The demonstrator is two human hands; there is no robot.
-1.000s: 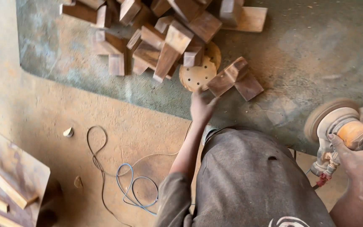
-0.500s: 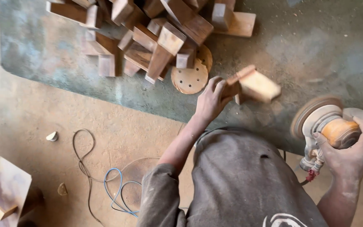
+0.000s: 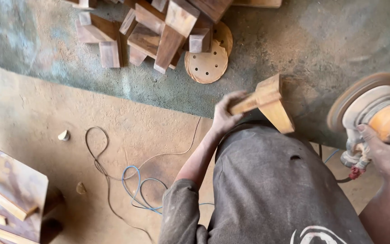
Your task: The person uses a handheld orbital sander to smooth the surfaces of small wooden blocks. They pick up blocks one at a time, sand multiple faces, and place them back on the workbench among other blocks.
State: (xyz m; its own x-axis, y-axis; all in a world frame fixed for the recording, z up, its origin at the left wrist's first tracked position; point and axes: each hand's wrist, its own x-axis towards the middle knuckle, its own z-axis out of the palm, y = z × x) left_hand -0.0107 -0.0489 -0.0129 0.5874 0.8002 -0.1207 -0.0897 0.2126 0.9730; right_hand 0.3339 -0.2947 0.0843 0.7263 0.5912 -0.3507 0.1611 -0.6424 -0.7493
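Observation:
My left hand (image 3: 226, 115) grips an L-shaped wooden piece (image 3: 267, 101) and holds it lifted over the dusty workbench (image 3: 321, 40), close to my body. My right hand (image 3: 384, 153) holds an orange and grey disc sander (image 3: 371, 110) at the right edge, its round pad tilted toward the wooden piece. A gap separates the pad from the wood. A pile of wooden blocks (image 3: 159, 31) lies at the back of the bench, with round sanding discs (image 3: 206, 65) beside it.
Blue and white cables (image 3: 136, 180) loop on the sandy floor to the left. A small wooden cone (image 3: 63, 135) lies near them. Planks on a board (image 3: 5, 199) stand at the lower left. My grey-clad knee (image 3: 271, 190) fills the lower middle.
My left hand reached to the blocks, picked up the L-shaped piece and drew it toward me. The sander in my right hand stayed at the right, now seen closer.

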